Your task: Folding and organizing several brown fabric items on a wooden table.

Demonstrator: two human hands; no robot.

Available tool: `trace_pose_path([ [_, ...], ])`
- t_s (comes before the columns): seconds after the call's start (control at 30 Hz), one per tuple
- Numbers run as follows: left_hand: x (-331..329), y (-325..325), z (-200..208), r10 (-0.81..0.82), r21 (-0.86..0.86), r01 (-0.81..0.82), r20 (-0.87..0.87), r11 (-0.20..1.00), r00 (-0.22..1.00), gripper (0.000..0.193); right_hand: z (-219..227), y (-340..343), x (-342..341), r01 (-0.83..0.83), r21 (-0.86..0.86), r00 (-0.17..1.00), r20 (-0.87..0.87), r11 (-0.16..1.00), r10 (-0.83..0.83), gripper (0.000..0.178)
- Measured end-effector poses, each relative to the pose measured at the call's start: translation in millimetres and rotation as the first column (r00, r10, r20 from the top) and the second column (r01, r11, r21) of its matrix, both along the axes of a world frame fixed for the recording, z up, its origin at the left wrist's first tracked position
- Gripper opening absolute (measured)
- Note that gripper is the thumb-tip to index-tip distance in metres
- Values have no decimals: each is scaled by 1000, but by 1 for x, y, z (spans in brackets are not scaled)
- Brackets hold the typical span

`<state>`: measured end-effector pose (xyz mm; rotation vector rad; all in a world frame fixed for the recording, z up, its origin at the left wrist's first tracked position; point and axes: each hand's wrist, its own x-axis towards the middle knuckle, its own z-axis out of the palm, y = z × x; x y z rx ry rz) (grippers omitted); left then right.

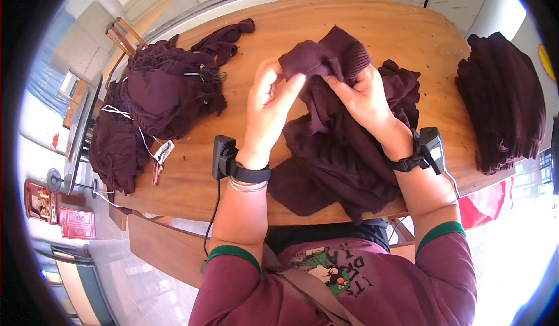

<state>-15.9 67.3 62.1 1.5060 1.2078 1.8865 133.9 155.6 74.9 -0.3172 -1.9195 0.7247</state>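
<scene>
Maroon garment (343,145) pinched by left hand (265,107), right hand (364,96); both grips closed, raised.

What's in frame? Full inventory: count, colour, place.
knit garment in hand: 1, dark maroon, table centre, upper part lifted and pinched by both hands
loose garment heap: 1 pile, dark maroon, table's left end, spilling over the edge; piece count unclear
paper tags: at least 2, white and reddish, hanging on strings from the heap
folded stack: 1, dark maroon, table's right end
table: 1, brown wood, fills the middle
wooden chair: 1, light brown, beyond the table's far left corner
wrist devices: 2, black, one strapped on each wrist
left hand: fingers pinching the knit
right hand: gripping the knit's ribbed end
</scene>
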Motion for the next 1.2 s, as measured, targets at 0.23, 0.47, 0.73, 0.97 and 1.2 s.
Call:
trace_pose_path([
  [0.23,16,-10,20,-189,71,180,556,981,810,14,1,-20,-5,-505,-627,862,-345,593,370,27],
  [0.47,-27,-6,4,-58,-12,66,341,998,938,18,11,-16,7,-475,-547,806,44,689,591,43],
  [0.73,-17,-8,-2,-306,-411,331,127,849,944,28,19,15,16,-528,-706,849,-445,472,284,27],
  [0.97,-3,-1,-4,69,-115,-69,-10,991,998,15,8,-8,5,-503,-494,797,52,709,602,56],
  [1.2,-26,-7,-8,51,-146,-45,37,988,998,12,17,-5,15,-466,-773,738,-71,431,671,43],
])
